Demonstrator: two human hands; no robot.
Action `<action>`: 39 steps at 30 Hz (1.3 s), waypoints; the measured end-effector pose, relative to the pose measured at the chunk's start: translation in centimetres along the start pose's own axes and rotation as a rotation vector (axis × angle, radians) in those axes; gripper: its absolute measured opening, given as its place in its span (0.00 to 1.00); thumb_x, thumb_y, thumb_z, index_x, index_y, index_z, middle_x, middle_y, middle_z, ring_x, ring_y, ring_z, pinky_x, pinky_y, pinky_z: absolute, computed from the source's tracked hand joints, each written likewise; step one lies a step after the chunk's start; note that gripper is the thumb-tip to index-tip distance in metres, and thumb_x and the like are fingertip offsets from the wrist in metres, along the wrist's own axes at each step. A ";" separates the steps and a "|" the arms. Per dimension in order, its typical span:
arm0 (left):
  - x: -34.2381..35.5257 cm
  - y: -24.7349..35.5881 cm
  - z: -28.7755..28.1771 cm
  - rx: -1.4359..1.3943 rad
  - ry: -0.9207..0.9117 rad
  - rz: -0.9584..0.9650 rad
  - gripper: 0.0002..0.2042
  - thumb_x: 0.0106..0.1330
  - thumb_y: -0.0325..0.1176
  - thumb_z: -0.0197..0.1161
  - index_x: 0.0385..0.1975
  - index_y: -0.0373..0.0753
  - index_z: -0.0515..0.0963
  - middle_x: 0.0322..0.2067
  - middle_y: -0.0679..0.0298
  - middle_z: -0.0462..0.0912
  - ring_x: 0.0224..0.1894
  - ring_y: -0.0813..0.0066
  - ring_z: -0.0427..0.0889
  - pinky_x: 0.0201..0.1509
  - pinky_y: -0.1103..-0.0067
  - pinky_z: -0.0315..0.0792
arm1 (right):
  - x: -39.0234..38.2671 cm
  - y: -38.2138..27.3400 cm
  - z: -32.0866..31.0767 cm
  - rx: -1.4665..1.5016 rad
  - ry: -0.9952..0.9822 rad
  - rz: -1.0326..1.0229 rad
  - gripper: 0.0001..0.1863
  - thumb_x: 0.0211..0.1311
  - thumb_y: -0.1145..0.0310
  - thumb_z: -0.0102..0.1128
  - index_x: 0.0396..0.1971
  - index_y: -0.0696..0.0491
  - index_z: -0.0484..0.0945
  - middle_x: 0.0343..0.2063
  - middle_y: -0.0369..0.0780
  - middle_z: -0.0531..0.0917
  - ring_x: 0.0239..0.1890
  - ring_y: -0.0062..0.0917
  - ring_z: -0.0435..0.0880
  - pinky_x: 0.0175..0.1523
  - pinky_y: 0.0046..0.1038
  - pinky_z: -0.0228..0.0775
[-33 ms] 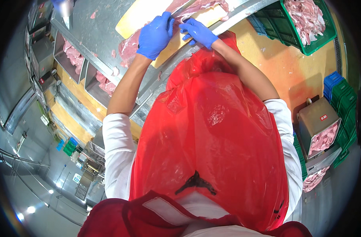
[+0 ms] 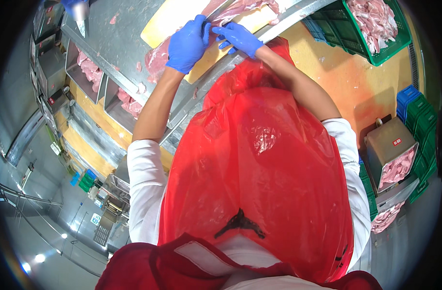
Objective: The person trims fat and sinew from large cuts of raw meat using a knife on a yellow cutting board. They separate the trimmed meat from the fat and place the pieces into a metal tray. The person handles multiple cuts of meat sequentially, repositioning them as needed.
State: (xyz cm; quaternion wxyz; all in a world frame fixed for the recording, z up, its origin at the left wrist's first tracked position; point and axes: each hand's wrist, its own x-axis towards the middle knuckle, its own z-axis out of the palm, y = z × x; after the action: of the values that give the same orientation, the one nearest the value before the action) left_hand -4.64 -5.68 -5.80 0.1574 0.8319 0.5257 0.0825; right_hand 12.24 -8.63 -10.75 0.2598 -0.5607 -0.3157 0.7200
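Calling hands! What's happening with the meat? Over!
Left hand curled beside blade, grip unclear. Right hand near board, fingers bent. Meat on board. Left hand blocks some view.

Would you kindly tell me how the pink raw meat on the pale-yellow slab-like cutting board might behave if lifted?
The pink raw meat would probably sag, given its soft, uneven folds. Its moist-looking sheen suggests slipperiness. It seems unlikely to roll, lying spread across the cutting board.
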 end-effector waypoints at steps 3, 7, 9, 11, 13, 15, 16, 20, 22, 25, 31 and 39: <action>-0.1 -0.1 -0.1 -0.049 -0.007 -0.017 0.09 0.73 0.39 0.59 0.45 0.42 0.77 0.34 0.54 0.85 0.35 0.51 0.85 0.38 0.63 0.78 | 1.7 0.3 0.2 -0.048 -0.034 -0.007 0.24 0.74 0.53 0.45 0.42 0.60 0.80 0.28 0.46 0.85 0.29 0.30 0.87 0.39 0.31 0.80; -0.2 -0.1 0.1 -0.031 -0.027 -0.013 0.09 0.73 0.39 0.59 0.46 0.42 0.77 0.34 0.54 0.85 0.35 0.51 0.85 0.38 0.63 0.78 | 3.7 3.0 -0.4 -0.351 0.052 -0.306 0.24 0.74 0.53 0.42 0.42 0.59 0.79 0.34 0.52 0.85 0.37 0.44 0.87 0.43 0.41 0.79; -0.1 0.3 0.0 -0.018 -0.056 -0.016 0.10 0.73 0.40 0.58 0.46 0.42 0.76 0.34 0.53 0.85 0.35 0.50 0.85 0.37 0.62 0.78 | 4.6 4.4 -0.4 -0.632 0.189 -0.672 0.23 0.75 0.54 0.40 0.42 0.58 0.79 0.37 0.56 0.84 0.41 0.50 0.85 0.46 0.47 0.77; -0.1 0.8 0.0 0.017 -0.073 -0.016 0.10 0.73 0.40 0.58 0.46 0.43 0.76 0.33 0.53 0.84 0.34 0.49 0.85 0.37 0.61 0.78 | 3.8 4.2 -0.4 -0.611 0.186 -0.607 0.21 0.74 0.57 0.39 0.41 0.56 0.79 0.39 0.56 0.84 0.42 0.54 0.83 0.49 0.49 0.76; 0.0 1.3 0.1 0.073 -0.082 0.001 0.09 0.73 0.40 0.58 0.45 0.43 0.75 0.31 0.52 0.83 0.33 0.48 0.84 0.36 0.60 0.77 | 2.9 3.6 -0.3 -0.606 0.192 -0.559 0.20 0.74 0.58 0.39 0.41 0.55 0.79 0.40 0.56 0.84 0.43 0.55 0.82 0.50 0.51 0.74; 0.2 1.4 0.5 0.092 -0.070 0.022 0.09 0.73 0.40 0.58 0.45 0.43 0.74 0.30 0.52 0.82 0.32 0.48 0.84 0.35 0.60 0.77 | 2.7 3.6 -0.3 -0.619 0.199 -0.530 0.19 0.75 0.59 0.39 0.42 0.53 0.79 0.40 0.55 0.84 0.43 0.54 0.82 0.51 0.51 0.74; 0.2 1.4 0.7 0.102 -0.064 0.033 0.09 0.73 0.40 0.58 0.45 0.43 0.74 0.29 0.52 0.82 0.31 0.47 0.83 0.34 0.60 0.77 | 2.6 3.7 -0.3 -0.641 0.210 -0.551 0.19 0.75 0.59 0.39 0.42 0.54 0.79 0.40 0.55 0.84 0.43 0.54 0.82 0.50 0.51 0.74; -0.8 0.6 0.6 0.118 -0.074 0.077 0.08 0.73 0.38 0.58 0.44 0.42 0.72 0.28 0.52 0.81 0.29 0.48 0.83 0.31 0.59 0.76 | 3.0 4.5 -0.3 -0.722 0.240 -0.600 0.19 0.75 0.59 0.39 0.41 0.54 0.79 0.38 0.55 0.83 0.41 0.55 0.83 0.47 0.52 0.75; -3.0 -1.1 0.2 0.118 -0.080 0.109 0.08 0.73 0.38 0.58 0.44 0.42 0.72 0.29 0.52 0.81 0.29 0.48 0.82 0.30 0.59 0.75 | 3.0 4.6 -0.5 -0.738 0.244 -0.596 0.18 0.75 0.60 0.40 0.40 0.54 0.79 0.37 0.54 0.84 0.40 0.55 0.83 0.46 0.52 0.75; -6.9 -2.9 -2.0 0.199 -0.264 -0.005 0.08 0.73 0.36 0.58 0.44 0.42 0.73 0.31 0.50 0.81 0.30 0.47 0.82 0.31 0.59 0.75 | 2.3 4.2 -0.9 -0.731 0.212 -0.569 0.18 0.74 0.60 0.40 0.39 0.56 0.78 0.34 0.55 0.84 0.37 0.55 0.83 0.45 0.52 0.75; -11.6 -4.7 -5.3 0.167 -0.247 -0.013 0.07 0.72 0.35 0.58 0.43 0.41 0.72 0.30 0.51 0.80 0.30 0.47 0.82 0.31 0.57 0.75 | 2.3 6.1 -3.3 -0.817 0.228 -0.590 0.23 0.75 0.58 0.39 0.35 0.61 0.78 0.32 0.58 0.83 0.37 0.56 0.83 0.46 0.52 0.75; -2.1 2.3 -1.8 0.080 -0.198 0.115 0.07 0.71 0.34 0.58 0.44 0.40 0.73 0.32 0.49 0.81 0.33 0.47 0.83 0.34 0.59 0.76 | 1.2 6.0 -3.5 -0.687 0.223 -0.396 0.27 0.75 0.56 0.37 0.31 0.61 0.80 0.35 0.60 0.83 0.40 0.57 0.83 0.50 0.52 0.74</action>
State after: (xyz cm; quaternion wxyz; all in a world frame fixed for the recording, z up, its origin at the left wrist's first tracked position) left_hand -4.15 -8.12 -3.23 0.1703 0.8704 0.4619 -0.0124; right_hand 15.28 -11.18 -16.62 0.2235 -0.6179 -0.6094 0.4437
